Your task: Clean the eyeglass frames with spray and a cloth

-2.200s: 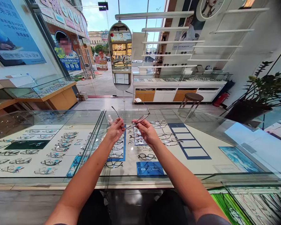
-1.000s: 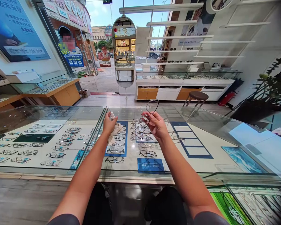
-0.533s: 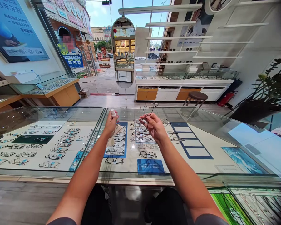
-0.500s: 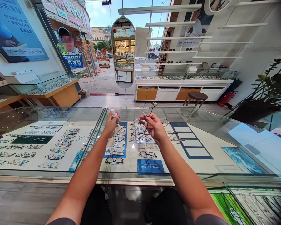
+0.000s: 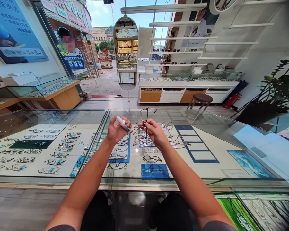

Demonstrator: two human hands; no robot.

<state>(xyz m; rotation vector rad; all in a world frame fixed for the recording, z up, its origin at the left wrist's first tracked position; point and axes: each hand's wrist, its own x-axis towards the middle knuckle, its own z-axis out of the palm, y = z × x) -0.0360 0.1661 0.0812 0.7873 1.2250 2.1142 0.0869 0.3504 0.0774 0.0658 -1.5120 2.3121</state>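
My left hand (image 5: 116, 130) is closed around a small white spray bottle (image 5: 122, 122), which tilts with its nozzle up and to the left. In my right hand (image 5: 154, 131) is a pair of thin dark-framed glasses (image 5: 144, 116), pinched between thumb and fingers and turned on edge. Bottle and glasses are close together but apart, above the glass display case (image 5: 132, 171). Beneath the hands, several rows of glasses lie inside the case, among them a dark pair (image 5: 152, 158) near a blue card (image 5: 155, 171).
An oval standing mirror (image 5: 125, 53) rises beyond the case. Behind it are a white cabinet (image 5: 172, 95), a round brown stool (image 5: 202, 98) and a red fire extinguisher (image 5: 232, 101). A potted plant (image 5: 262, 112) is on the right, with a wooden display counter (image 5: 66, 96) at the left.
My left hand has rolled, so the bottle now lies tilted rather than upright and sits slightly further right. The glasses have turned and moved a little left toward the bottle.
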